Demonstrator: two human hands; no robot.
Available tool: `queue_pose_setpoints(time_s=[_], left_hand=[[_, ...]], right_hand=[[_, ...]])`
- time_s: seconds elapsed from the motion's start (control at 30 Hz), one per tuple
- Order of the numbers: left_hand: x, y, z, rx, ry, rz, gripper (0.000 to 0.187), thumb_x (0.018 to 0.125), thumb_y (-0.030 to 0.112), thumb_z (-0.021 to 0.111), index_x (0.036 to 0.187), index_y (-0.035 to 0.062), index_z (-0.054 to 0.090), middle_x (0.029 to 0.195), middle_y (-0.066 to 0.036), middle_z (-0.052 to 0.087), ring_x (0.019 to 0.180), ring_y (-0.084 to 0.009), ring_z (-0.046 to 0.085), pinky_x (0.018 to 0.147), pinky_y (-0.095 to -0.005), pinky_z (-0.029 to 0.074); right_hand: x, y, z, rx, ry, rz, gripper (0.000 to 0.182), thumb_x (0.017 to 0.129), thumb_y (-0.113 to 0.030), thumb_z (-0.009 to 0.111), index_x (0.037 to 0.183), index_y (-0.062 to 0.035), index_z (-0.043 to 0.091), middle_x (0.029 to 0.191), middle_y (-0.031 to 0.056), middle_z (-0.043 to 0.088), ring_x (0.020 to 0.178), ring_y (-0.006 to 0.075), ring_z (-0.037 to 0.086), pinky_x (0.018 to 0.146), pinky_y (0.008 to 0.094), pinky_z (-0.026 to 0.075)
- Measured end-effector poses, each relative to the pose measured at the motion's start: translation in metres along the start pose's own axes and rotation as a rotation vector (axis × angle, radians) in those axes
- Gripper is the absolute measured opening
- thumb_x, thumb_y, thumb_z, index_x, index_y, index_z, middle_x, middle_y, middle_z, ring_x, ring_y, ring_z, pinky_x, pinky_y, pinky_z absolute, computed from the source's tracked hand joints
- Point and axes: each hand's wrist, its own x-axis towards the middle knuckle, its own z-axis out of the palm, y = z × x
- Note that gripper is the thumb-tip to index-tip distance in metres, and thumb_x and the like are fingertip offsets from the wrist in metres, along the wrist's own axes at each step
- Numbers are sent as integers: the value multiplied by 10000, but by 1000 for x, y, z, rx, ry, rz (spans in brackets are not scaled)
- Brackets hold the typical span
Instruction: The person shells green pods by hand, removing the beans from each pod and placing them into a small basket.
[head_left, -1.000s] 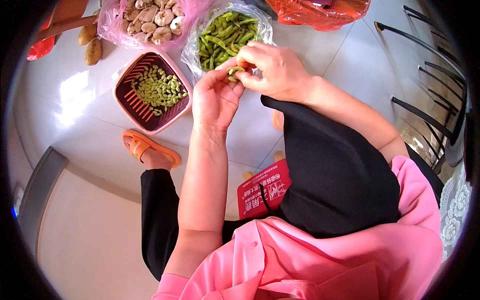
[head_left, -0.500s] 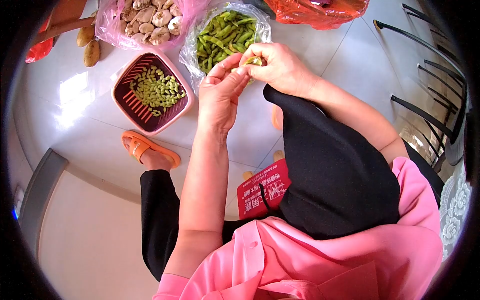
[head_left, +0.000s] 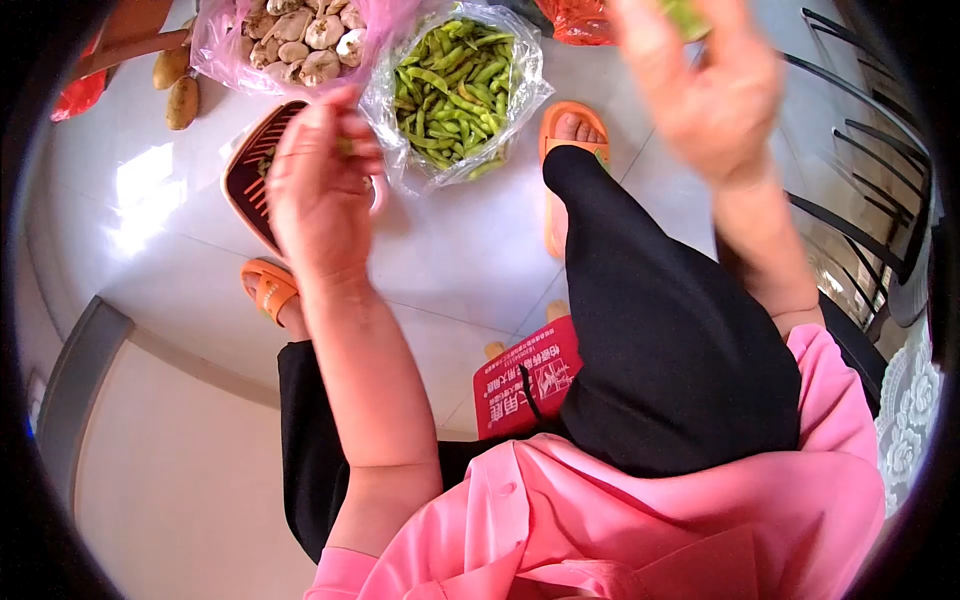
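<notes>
My left hand is above the pink-rimmed basket and covers most of it. Its fingers are curled, and a bit of green shows beside them; I cannot tell what they hold. Shelled green beans peek out past the hand. Off to the upper right, blurred by motion, my right hand grips a green soybean pod between thumb and fingers. Between the two hands stands a clear plastic bag full of green soybean pods.
Garlic bulbs fill a pink bag behind the basket. Potatoes lie at the upper left, and a red bag is at the top. Black metal chair parts line the right side. Orange slippers are on my feet.
My hands were together at the pod bag, working on a pod. They have parted: the left moved left over the basket, the right went up and right with a pod.
</notes>
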Motion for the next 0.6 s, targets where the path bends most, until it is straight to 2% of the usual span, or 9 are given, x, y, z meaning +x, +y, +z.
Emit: queue_pose_setpoints(time_s=[0.03, 0.13, 0.17, 0.2, 0.27, 0.3, 0.33, 0.53, 0.6], left_hand=[[1, 10, -4, 131, 67, 97, 243, 919, 176, 501, 1001, -28, 605, 771, -33, 581, 648, -93, 520, 571, -194, 414], [0, 30, -20, 481, 313, 256, 252, 915, 189, 517, 941, -24, 648, 747, -37, 599, 675, -77, 533, 604, -178, 420], [1, 31, -26, 585, 399, 217, 260, 910, 204, 528, 940, -22, 652, 760, -46, 621, 700, -82, 548, 641, -188, 431], [2, 32, -32, 690, 484, 171, 268, 904, 220, 540, 940, -20, 656, 774, -55, 643, 725, -88, 564, 678, -198, 441], [3, 24, -48, 787, 477, 170, 271, 898, 225, 549, 942, -19, 657, 791, -61, 656, 745, -93, 573, 707, -212, 446], [5, 20, -52, 877, 466, 181, 275, 892, 231, 558, 944, -19, 658, 808, -66, 670, 766, -99, 582, 736, -226, 451], [7, 18, -50, 878, 461, 181, 275, 892, 231, 558, 944, -19, 658, 808, -66, 670, 766, -99, 582, 736, -226, 451], [5, 11, -27, 743, 372, 214, 227, 890, 174, 559, 942, -28, 648, 779, -71, 662, 746, -98, 595, 708, -221, 464], [4, 6, -11, 662, 338, 203, 195, 885, 131, 559, 934, -40, 640, 803, -77, 657, 741, -95, 597, 673, -202, 465]], right_hand=[[14, 3, -15, -210, 87, -115, 217, 797, -84, 585, 1002, -16, 591, 870, 77, 589, 737, 190, 567, 649, 275, 456], [28, 19, -6, -365, 292, -252, 283, 721, -20, 610, 999, 15, 571, 844, 101, 585, 747, 236, 582, 703, 308, 468], [20, 23, -5, -401, 198, -221, 138, 750, -120, 632, 832, -19, 586, 680, 85, 561, 581, 218, 550, 554, 308, 434], [12, 25, -2, -436, 102, -185, 209, 778, -219, 653, 665, -52, 601, 517, 69, 537, 414, 200, 517, 405, 309, 401], [1, 20, 36, -167, 2, -158, 122, 784, -207, 621, 786, -86, 600, 684, 81, 600, 580, 239, 586, 514, 344, 456], [-7, 16, 54, -23, -222, 80, 113, 795, -191, 584, 846, -89, 588, 770, 86, 606, 684, 252, 600, 587, 361, 471], [-22, 37, 81, 30, -308, 118, 125, 797, -185, 559, 846, -72, 582, 784, 99, 602, 731, 274, 602, 624, 388, 475], [-70, 88, 156, -246, -759, 192, 172, 764, -203, 580, 867, -66, 599, 861, 121, 605, 839, 307, 606, 713, 422, 490], [-77, 93, 160, -244, -684, 195, 163, 755, -195, 598, 842, -62, 565, 832, 117, 588, 797, 304, 596, 677, 409, 476]])
